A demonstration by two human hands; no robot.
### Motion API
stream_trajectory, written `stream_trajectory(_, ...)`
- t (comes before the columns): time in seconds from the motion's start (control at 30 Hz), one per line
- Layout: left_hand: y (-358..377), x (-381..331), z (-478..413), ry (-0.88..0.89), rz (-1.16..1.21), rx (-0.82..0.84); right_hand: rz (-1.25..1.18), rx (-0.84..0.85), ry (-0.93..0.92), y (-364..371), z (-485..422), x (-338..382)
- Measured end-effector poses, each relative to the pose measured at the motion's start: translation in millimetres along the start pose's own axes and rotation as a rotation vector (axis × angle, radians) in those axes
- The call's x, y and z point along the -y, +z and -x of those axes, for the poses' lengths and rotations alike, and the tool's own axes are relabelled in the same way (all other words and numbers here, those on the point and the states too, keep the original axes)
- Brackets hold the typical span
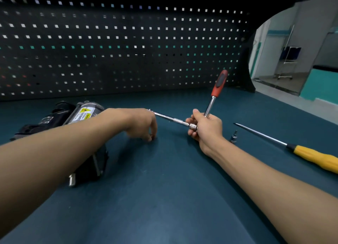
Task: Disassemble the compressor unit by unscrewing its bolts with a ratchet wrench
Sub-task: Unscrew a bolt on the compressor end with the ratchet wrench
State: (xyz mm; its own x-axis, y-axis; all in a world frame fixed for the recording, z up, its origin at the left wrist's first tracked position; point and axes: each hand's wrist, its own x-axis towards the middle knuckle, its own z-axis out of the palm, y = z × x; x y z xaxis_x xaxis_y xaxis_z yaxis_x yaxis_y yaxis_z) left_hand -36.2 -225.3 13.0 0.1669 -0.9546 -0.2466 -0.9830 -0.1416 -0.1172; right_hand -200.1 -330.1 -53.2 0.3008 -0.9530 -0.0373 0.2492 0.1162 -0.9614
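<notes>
A dark teal workbench [164,198] is backed by a black pegboard [109,42]. The ratchet wrench [217,84] is gripped at its head by the right hand [204,126], fingers curled round it, with the red handle angled up and away. From that grip an extension bar [172,118] is run leftward behind the left hand [140,123], whose fingers are bent down to the bench; whether anything is pinched cannot be told. The compressor unit [80,112] is seen well left of the grip, under the left forearm. Just right of the grip a small socket bit [233,137] is stood, and beyond it a yellow-handled screwdriver [311,154] is laid.

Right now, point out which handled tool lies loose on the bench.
The yellow-handled screwdriver, flat on the bench beside the right hand; the red-handled ratchet wrench is gripped in that hand.
</notes>
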Motion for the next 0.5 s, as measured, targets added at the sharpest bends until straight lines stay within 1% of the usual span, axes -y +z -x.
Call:
stream_trajectory(0.13,-3,5,-6,-0.010,-0.061,-0.065,0.029,0.013,-0.007,-1,0,0)
stream_trajectory(0.23,-3,14,9,-0.020,0.025,-0.127,0.041,0.026,-0.014,-2,1,0)
stream_trajectory(0.3,-6,25,30,-0.049,0.108,-0.242,0.050,0.029,-0.025,-2,3,0)
stream_trajectory(0.43,7,40,93,-0.069,0.343,-0.542,0.072,0.059,-0.069,0,11,3)
stream_trajectory(0.5,23,42,128,-0.028,0.474,-0.614,0.109,0.098,-0.073,0,20,8)
